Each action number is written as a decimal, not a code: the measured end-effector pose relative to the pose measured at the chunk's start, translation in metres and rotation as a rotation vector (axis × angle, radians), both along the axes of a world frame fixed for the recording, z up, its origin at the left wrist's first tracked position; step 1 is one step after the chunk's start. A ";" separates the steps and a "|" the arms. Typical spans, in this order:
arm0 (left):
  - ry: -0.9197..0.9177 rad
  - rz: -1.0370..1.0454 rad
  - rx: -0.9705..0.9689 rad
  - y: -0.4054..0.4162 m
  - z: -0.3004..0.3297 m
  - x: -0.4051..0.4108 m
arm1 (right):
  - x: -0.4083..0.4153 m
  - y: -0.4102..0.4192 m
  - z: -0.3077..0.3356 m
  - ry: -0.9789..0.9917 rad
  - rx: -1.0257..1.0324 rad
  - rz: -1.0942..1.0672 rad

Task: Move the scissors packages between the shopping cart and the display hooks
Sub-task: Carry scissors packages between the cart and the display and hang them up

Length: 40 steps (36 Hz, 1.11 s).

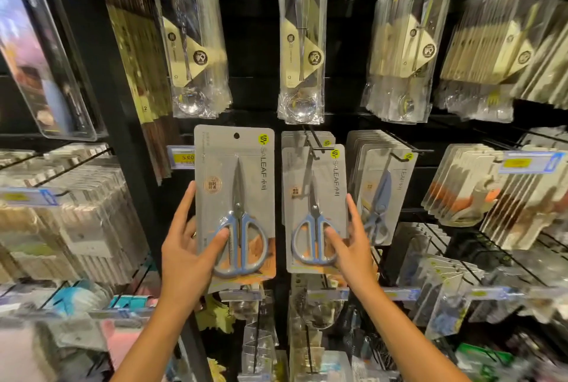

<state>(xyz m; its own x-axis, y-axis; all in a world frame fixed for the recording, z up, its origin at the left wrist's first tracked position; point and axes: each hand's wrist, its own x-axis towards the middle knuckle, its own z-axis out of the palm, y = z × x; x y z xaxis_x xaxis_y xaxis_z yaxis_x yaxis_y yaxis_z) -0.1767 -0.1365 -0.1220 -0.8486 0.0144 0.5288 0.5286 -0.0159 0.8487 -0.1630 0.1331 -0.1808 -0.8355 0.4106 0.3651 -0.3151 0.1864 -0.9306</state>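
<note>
My left hand [187,246] grips a grey scissors package [235,172] with blue-handled scissors, held upright in front of the display; its hang hole is free of any hook. Just to its right, my right hand [350,243] grips the front scissors package [313,185] of a row hanging on a black display hook [316,148], thumb on the blue handles. More of the same packages hang behind it. The shopping cart is out of view.
A second hook to the right carries grey shears packages [384,191]. Above hang spoon packs [301,52] in clear bags. A yellow price tag [181,157] sits behind the held package. Crowded hooks of goods fill both sides and the rows below.
</note>
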 end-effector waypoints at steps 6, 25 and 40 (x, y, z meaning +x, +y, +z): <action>0.003 -0.001 0.020 0.002 0.005 -0.003 | -0.034 0.004 -0.002 -0.059 0.171 -0.006; 0.022 0.012 0.048 0.001 0.008 -0.006 | -0.091 0.005 -0.024 -0.208 0.329 -0.231; 0.035 0.003 0.011 0.011 -0.002 -0.009 | -0.002 -0.067 0.007 0.043 0.085 0.356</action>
<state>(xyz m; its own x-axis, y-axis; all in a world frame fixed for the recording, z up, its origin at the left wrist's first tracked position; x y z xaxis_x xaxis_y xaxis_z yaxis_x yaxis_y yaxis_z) -0.1854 -0.1253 -0.1239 -0.8295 0.0065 0.5585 0.5582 -0.0235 0.8293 -0.1646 0.0664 -0.1734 -0.9038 0.0633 0.4232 -0.4125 0.1342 -0.9010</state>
